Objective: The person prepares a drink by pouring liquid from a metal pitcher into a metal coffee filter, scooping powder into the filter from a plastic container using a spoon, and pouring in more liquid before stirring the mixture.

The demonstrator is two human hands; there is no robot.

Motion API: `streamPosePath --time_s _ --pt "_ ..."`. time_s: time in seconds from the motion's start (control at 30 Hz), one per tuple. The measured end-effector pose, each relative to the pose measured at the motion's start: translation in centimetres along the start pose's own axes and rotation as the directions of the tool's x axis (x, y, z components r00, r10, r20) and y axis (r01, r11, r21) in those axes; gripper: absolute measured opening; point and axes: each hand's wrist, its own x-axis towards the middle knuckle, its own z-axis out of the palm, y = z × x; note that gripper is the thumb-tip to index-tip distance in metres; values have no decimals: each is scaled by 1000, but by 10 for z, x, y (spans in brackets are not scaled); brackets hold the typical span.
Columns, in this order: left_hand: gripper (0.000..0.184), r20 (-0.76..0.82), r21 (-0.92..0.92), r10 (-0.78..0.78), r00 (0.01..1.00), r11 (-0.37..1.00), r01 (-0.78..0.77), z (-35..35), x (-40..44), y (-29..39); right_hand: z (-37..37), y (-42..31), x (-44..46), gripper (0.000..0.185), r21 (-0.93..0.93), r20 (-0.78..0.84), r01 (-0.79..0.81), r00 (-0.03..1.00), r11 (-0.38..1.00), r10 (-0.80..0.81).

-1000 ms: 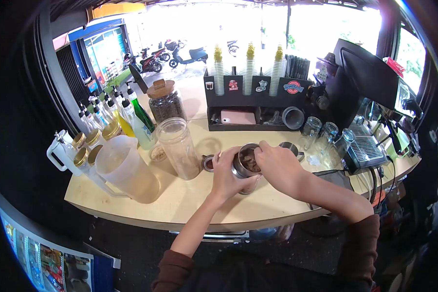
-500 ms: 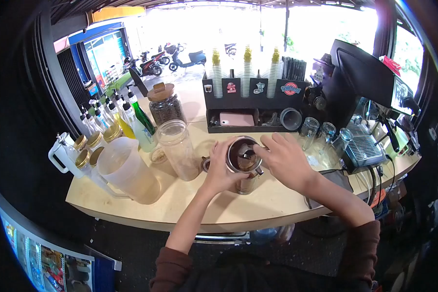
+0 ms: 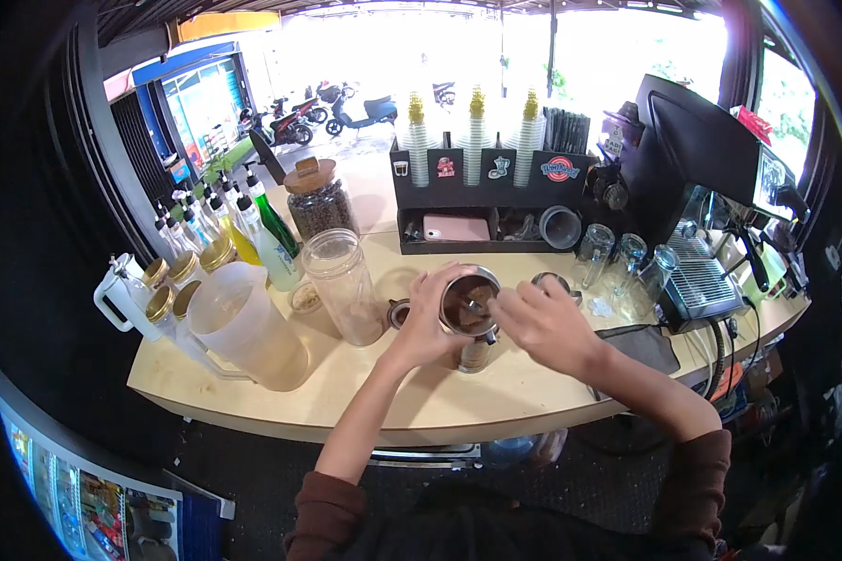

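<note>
My left hand (image 3: 428, 323) is wrapped round the side of a metal-rimmed cup (image 3: 443, 318), tilted slightly toward me. Brown liquid (image 3: 460, 297) shows inside it. At the cup's right rim, my right hand (image 3: 547, 325) is closed in a pinch on a spoon (image 3: 478, 307), whose lower part dips into the liquid; the fingers hide its handle. Below the cup, clear glass (image 3: 475, 357) is visible, but I cannot tell whether it is a separate vessel. A small dark-rimmed round piece (image 3: 399, 315) lies left of my left hand.
Left on the wooden counter (image 3: 393, 407) stand a plastic pitcher (image 3: 243, 327), a tall clear jar (image 3: 344, 290), a coffee bean jar (image 3: 321, 206) and several pump bottles (image 3: 269, 243). A black cup organiser (image 3: 486, 194) is behind. Glasses (image 3: 630, 254) and an espresso machine (image 3: 706, 252) stand right.
My right hand has shifted slightly down, and the spoon has moved within the cup. A metal rim behind my right fingers is now visible. My left hand keeps its grip.
</note>
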Motion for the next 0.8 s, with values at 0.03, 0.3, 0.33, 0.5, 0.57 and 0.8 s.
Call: streamPosePath --time_s 0.03,0.3,0.33,0.5,0.57,0.8 --pt "90 2 1 0 1000 1000 0 1 0 0 2 -2 -1 32 1 -1 -1 1000 1000 1" --pt "89 -59 -44 27 998 999 -30 13 3 -2 10 -9 -1 24 -43 -50 -25 998 999 23" --pt "89 -56 -46 30 998 998 -33 12 4 -1 11 -8 -1 24 -46 -48 -29 998 999 27" --pt "89 5 27 16 1000 1000 -16 7 4 -1 16 -7 -1 37 128 -33 -130 990 983 135" --pt "90 20 23 4 1000 1000 -5 4 4 -1 17 -8 -3 35 82 -44 -135 989 987 139" --pt "90 32 -16 -42 999 999 42 4 3 2 12 -8 -7 32 61 -20 -98 995 993 99"
